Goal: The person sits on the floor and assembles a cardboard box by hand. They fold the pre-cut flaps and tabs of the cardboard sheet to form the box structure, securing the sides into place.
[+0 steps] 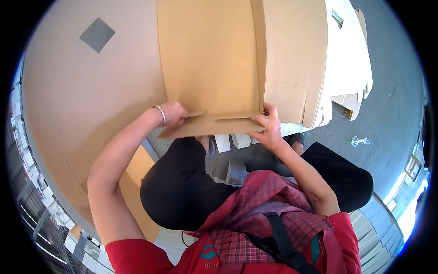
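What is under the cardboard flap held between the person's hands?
Beyond the lower edge of the cardboard flap, white pieces and part of a foot show. Whatever lies directly beneath the flap is covered and cannot be seen.

The cardboard flap (207, 126) lies between left hand (173, 114) and right hand (270, 129).

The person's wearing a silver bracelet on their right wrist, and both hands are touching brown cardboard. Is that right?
Not quite: the head view shows the silver bracelet on the left wrist. The left hand and right hand are both touching brown cardboard.
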Demonstrator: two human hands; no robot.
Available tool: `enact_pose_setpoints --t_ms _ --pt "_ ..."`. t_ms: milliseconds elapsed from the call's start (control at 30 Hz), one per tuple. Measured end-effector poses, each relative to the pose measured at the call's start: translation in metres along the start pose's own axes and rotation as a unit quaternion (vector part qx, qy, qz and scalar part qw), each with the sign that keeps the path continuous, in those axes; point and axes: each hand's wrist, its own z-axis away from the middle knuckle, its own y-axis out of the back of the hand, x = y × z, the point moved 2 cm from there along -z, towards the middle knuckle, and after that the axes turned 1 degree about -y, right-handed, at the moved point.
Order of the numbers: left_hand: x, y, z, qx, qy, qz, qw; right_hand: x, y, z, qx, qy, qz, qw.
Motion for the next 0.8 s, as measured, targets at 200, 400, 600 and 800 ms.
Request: enact_pose_setpoints --t_ms 200,400,600,800 --pt "0.001 -0.009 -0.007 0.021 0.017 0.032 0.999 0.008 -0.012 -0.011 0.003 -0.115 -0.051 0.992" --pt "0.015 0.025 0.0 -0.104 0.274 0.363 0.885 0.016 -0.028 -0.026 -0.02 -0.279 0.019 0.96" --pt "0.011 -0.009 0.017 -0.068 0.186 0.392 0.898 0.007 -0.033 -0.032 -0.024 -0.292 0.111 0.95" --pt "-0.018 -0.039 -0.003 -0.091 0.188 0.42 0.883 -0.023 -0.013 -0.035 -0.032 -0.177 0.163 0.97"
